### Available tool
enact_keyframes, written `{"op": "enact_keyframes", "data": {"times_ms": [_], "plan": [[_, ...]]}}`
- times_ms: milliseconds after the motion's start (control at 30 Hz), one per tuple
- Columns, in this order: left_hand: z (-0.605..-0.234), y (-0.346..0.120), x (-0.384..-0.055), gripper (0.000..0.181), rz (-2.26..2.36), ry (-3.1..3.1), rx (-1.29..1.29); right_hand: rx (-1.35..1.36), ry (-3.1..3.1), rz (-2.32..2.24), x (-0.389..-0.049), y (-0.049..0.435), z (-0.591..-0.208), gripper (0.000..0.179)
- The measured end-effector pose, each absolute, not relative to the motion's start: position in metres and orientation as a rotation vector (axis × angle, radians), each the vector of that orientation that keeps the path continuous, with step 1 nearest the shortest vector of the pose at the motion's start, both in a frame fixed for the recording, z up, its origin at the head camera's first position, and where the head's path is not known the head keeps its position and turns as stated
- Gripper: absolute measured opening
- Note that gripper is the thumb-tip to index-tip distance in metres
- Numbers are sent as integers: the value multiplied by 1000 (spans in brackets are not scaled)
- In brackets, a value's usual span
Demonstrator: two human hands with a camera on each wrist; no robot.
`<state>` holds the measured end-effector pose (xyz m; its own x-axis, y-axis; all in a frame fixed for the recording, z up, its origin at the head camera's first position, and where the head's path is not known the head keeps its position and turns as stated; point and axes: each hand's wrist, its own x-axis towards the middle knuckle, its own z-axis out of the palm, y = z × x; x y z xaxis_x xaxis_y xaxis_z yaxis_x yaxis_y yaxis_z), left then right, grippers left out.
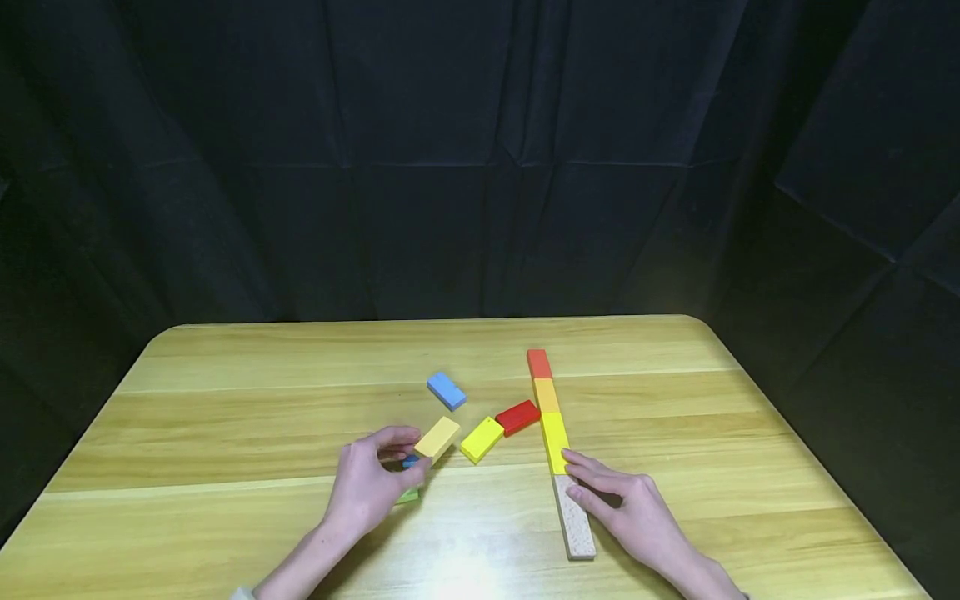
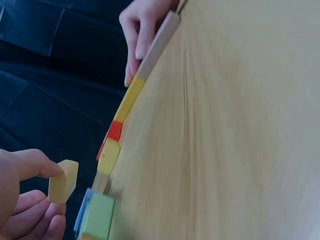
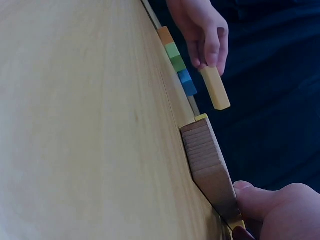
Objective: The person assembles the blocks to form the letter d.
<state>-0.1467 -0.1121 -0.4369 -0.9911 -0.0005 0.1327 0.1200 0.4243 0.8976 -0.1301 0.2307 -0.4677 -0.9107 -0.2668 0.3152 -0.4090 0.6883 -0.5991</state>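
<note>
My left hand [image 1: 367, 479] pinches a pale yellow block [image 1: 437, 438] between thumb and fingers, held above the table. Under and behind that hand, a green block [image 1: 408, 496] and a dark blue one [image 1: 410, 461] are partly hidden. On the right, a straight row runs away from me: a long speckled beige block [image 1: 574, 521], a yellow block [image 1: 554, 442], an orange block [image 1: 546, 395] and a red-orange block [image 1: 538, 363]. My right hand [image 1: 626, 504] rests at the row's right side, its fingertips at the yellow block and its thumb on the speckled one.
Left of the row lie a dark red block [image 1: 517, 417], its corner at the row, and a bright yellow block [image 1: 482, 439] beside it. A light blue block [image 1: 446, 391] lies farther back. An orange block [image 3: 165, 35] shows beside the green one. Dark curtains [image 1: 435, 167] surround the wooden table [image 1: 225, 400].
</note>
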Motion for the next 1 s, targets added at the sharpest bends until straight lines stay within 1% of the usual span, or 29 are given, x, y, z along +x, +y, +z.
{"op": "enact_keyframes", "data": {"times_ms": [267,733,1000], "plan": [[-439,-104,-134,31,-1674,-2525,-146,543,-2698,1032,-130,231,-468,32],[-446,-90,-112,31,-1409,-2603,-356,554,-2686,1039,-131,231,-469,32],[-450,-84,-106,30,-1237,-2579,-432,561,-2687,1045,-131,231,-468,32]]}}
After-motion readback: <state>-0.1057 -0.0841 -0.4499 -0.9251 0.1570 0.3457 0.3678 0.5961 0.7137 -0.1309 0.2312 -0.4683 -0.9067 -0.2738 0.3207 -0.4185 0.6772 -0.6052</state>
